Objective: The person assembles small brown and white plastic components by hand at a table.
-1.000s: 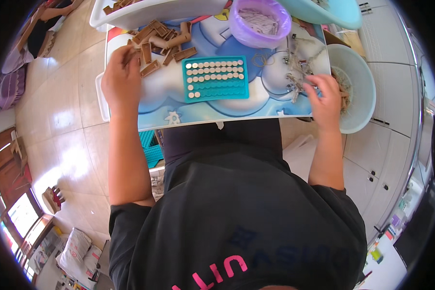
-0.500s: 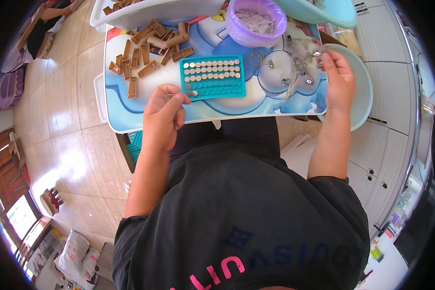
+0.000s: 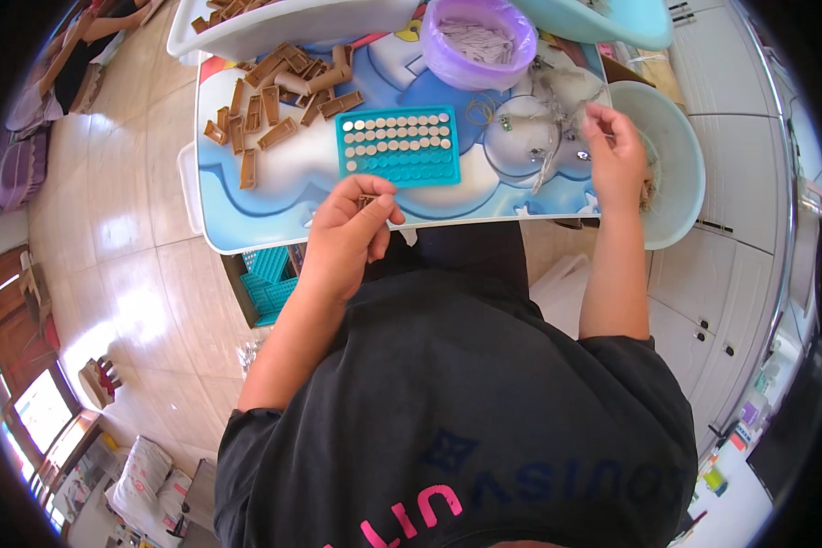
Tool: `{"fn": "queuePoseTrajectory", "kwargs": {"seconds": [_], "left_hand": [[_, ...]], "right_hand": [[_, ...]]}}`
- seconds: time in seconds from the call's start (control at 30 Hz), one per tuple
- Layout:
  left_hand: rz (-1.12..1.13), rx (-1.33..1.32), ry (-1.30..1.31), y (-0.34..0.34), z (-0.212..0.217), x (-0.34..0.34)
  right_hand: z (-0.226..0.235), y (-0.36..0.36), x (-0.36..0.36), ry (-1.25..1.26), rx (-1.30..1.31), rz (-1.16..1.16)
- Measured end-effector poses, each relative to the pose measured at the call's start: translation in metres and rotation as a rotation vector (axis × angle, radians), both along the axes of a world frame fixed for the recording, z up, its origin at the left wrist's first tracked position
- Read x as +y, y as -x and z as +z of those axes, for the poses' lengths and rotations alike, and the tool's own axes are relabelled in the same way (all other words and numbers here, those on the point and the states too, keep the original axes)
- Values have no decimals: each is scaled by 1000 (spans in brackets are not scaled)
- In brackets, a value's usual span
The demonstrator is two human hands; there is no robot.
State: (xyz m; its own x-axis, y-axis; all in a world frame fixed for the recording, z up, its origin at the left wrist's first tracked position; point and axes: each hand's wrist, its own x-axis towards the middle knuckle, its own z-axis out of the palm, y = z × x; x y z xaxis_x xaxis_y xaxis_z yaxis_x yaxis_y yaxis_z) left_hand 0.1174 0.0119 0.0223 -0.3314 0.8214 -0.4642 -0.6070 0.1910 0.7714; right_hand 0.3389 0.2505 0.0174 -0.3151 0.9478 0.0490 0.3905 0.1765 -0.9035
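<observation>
My left hand point(image 3: 349, 224) is closed just in front of the teal tray point(image 3: 402, 180), fingers curled round something small and brownish that I cannot make out. Small silver discs point(image 3: 395, 134), like button cells, fill three rows of that tray, and a single one sits at the left of the row below. Over the right side of the table, my right hand point(image 3: 619, 160) has thumb and fingers pinched together. Whatever they hold is too small to tell. Beside its fingertips lies a tangle of thin clear pieces with small shiny metal parts point(image 3: 550, 128).
Brown plastic casings point(image 3: 274, 105) are heaped at the table's left. A purple-lined tub of pale strips point(image 3: 484, 46) stands at the back, near rubber bands point(image 3: 480, 110). A pale green basin point(image 3: 676, 173) is at the right edge. Teal trays point(image 3: 269, 283) lie below the table.
My left hand has moved right and nearer to me, off the tray's corner. Loose discs at that corner are gone, and one now sits in the fourth row. My right hand has shifted slightly left.
</observation>
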Motion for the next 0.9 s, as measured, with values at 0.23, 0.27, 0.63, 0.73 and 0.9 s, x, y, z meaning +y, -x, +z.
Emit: {"fn": "queuePoseTrajectory", "kwargs": {"seconds": [0.23,0.27,0.63,0.73,0.9], "left_hand": [[-98,-35,-22,-7,-4,0],[-122,-33,-13,-8,-3,1],[-107,-27,22,-24,21,11],[-66,-59,1,-20,17,11],[-44,-31,4,-12,12,1]], "right_hand": [[-3,23,-46,-731,-554,347],[-2,22,-45,-726,-489,331],[30,51,-92,-681,-155,378],[27,67,-119,-691,-238,553],[15,72,-135,-530,-147,699]]}}
